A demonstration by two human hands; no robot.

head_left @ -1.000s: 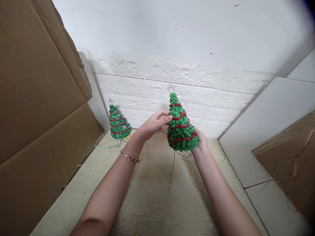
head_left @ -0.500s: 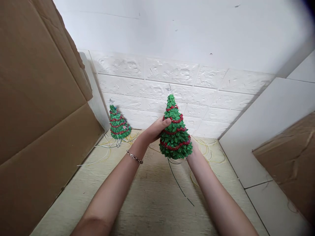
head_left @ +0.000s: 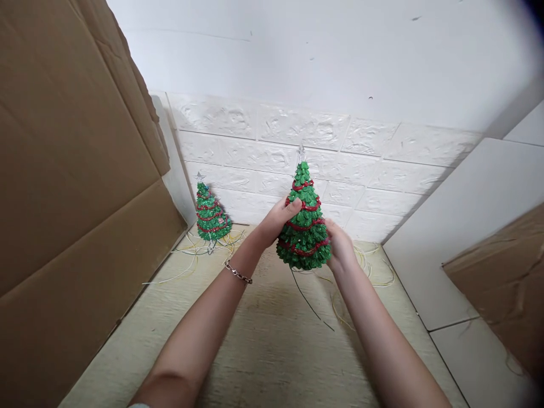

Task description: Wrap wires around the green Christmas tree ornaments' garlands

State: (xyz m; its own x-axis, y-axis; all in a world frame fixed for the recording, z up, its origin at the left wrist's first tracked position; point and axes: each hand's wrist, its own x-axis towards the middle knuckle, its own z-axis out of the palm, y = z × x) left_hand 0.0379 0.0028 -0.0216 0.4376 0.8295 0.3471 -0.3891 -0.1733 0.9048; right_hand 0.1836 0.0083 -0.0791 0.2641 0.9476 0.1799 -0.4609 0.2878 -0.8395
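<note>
I hold a small glittery green Christmas tree (head_left: 304,226) with red garland bands and a clear star on top, upright above the pale wooden tabletop (head_left: 263,345). My left hand (head_left: 278,220) grips its left side at mid height, fingers curled onto the branches. My right hand (head_left: 339,245) cups the lower right side near the base. A dark wire (head_left: 308,300) trails from under the tree down to the table.
A second, smaller tree (head_left: 211,214) stands at the back left on a tangle of thin wires (head_left: 199,252). More yellow wires (head_left: 361,272) lie at the back right. Cardboard sheets (head_left: 72,170) wall the left, white panels (head_left: 459,226) the right, white brick wall behind.
The tree has shifted left and slightly down between my hands and turned a little. My right hand came round from behind the base to its right side. The dark wire swung out.
</note>
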